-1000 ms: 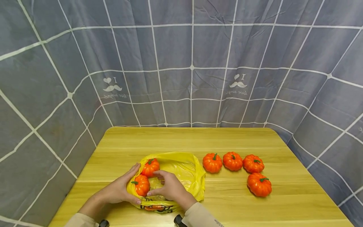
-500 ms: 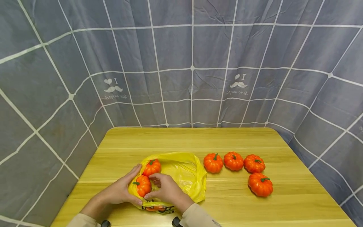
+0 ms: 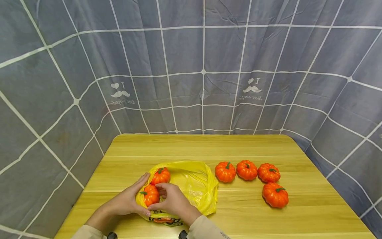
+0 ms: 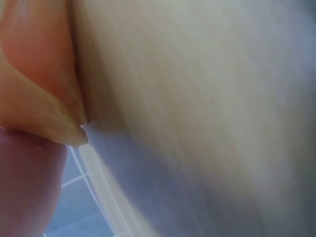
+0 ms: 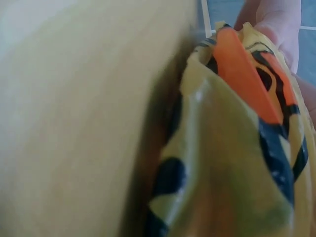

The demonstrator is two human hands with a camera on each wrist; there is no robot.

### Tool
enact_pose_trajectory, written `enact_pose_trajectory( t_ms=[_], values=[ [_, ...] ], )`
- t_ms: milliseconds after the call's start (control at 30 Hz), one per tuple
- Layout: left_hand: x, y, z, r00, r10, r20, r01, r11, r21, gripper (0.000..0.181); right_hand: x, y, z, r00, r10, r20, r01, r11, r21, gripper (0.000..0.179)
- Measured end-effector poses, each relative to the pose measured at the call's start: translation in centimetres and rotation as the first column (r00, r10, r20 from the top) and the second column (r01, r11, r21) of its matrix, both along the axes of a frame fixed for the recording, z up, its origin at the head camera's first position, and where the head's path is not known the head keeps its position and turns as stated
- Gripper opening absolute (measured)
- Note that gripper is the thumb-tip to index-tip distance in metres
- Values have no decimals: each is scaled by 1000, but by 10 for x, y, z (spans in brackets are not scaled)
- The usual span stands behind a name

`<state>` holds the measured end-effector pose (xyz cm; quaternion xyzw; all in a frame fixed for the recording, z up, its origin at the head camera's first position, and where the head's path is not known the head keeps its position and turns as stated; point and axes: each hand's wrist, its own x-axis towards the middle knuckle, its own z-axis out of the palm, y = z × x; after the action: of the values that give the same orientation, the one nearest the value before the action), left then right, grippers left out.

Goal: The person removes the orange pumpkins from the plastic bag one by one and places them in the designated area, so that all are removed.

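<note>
Two small orange pumpkins with green stems, a far pumpkin (image 3: 161, 176) and a near pumpkin (image 3: 151, 196), sit in the left end of a yellow plastic bag (image 3: 195, 186) lying on its side. My left hand (image 3: 129, 199) spans the bag's left end, fingers along the back and thumb at the front rim. My right hand (image 3: 173, 198) reaches over the bag's front and grips the near pumpkin between thumb and fingers. In the right wrist view, the printed side of the bag (image 5: 222, 133) shows close up. Orange shows through the bag (image 4: 39, 98) in the left wrist view.
Right of the bag, three pumpkins stand in a row: one (image 3: 225, 171), another (image 3: 246, 170) and a third (image 3: 269, 172). One more pumpkin (image 3: 275, 195) sits nearer, below the third. The wooden table (image 3: 194, 146) is bordered by a grey checked curtain (image 3: 185, 89).
My right hand has moved left inside the bag and closed its thumb and fingers around the near pumpkin. My left hand keeps its place on the bag.
</note>
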<state>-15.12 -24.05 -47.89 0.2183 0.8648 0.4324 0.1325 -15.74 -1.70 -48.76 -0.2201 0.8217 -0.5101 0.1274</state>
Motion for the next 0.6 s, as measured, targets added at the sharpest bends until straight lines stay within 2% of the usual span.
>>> enact_pose_trajectory(
  t_ms=[100,300,600],
  values=[
    [0,0,-1,1000,-4,-11,4,1000,5,129,1,-1,-2,1000,-5,3,5,999,-38,70],
    [2,0,0,1000,-10,-18,10,1000,29,129,4,-3,-4,999,-39,-19,38,998,-54,67],
    [2,1,-2,1000,-6,-18,6,1000,4,129,8,-3,-7,996,-88,5,88,989,-116,58]
  ],
)
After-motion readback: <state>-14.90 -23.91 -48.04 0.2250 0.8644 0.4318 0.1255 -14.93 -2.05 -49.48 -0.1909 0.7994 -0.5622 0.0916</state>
